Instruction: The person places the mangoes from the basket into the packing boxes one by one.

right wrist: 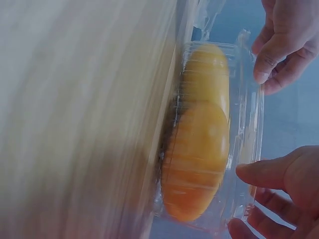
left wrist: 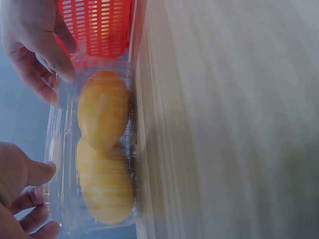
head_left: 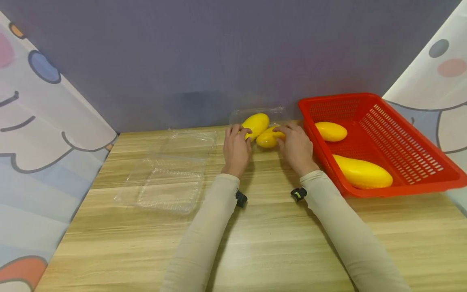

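Observation:
Two smooth yellow mango-like fruits, a rear one [head_left: 257,123] and a front one [head_left: 267,140], lie side by side in a clear plastic box [left wrist: 65,144] at the back of the table. My left hand [head_left: 235,149] pinches the box's rim at the left, thumb on the near side and fingers behind. At the right end my right hand [head_left: 297,149] pinches the same rim in a like way. Both wrist views show the fruits [right wrist: 195,164] through the clear wall. The hands hide part of the box in the head view.
A red basket [head_left: 419,187] stands right of my right hand, holding a small yellow fruit [head_left: 331,132] and a long one [head_left: 363,173]. Another clear plastic box [head_left: 169,188] lies open on the wooden table [head_left: 270,243] at the left. A grey wall [head_left: 204,52] rises behind.

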Demonstrator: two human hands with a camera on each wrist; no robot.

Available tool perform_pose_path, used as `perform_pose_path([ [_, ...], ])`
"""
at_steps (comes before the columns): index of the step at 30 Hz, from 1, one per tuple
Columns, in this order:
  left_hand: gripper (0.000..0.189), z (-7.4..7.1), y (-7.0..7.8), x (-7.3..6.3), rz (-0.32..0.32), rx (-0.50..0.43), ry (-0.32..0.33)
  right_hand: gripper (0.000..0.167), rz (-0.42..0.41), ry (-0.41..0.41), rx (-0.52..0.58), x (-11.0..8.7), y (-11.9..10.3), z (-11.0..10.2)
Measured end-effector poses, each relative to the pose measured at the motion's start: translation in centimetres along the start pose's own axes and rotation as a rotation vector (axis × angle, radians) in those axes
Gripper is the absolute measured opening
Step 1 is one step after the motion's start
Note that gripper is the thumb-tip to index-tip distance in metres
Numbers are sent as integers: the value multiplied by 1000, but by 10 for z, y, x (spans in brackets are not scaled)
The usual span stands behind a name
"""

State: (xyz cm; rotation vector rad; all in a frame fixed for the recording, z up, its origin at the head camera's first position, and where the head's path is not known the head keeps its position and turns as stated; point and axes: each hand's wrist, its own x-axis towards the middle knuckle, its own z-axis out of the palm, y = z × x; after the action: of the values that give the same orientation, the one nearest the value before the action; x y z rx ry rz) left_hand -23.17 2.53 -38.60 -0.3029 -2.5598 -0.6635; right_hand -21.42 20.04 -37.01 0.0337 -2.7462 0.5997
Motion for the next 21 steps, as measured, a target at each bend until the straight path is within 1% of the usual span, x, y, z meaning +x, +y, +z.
perform_pose_path([
  [6,16,1,-2,-2,9,-21,-2,32,-7,-9,-5,0,0,0],
  [12,20,2,-4,-4,24,-52,14,32,-11,8,1,-1,0,0],
  [21,30,5,-7,-8,17,-74,-29,31,-20,40,8,-1,0,3],
])
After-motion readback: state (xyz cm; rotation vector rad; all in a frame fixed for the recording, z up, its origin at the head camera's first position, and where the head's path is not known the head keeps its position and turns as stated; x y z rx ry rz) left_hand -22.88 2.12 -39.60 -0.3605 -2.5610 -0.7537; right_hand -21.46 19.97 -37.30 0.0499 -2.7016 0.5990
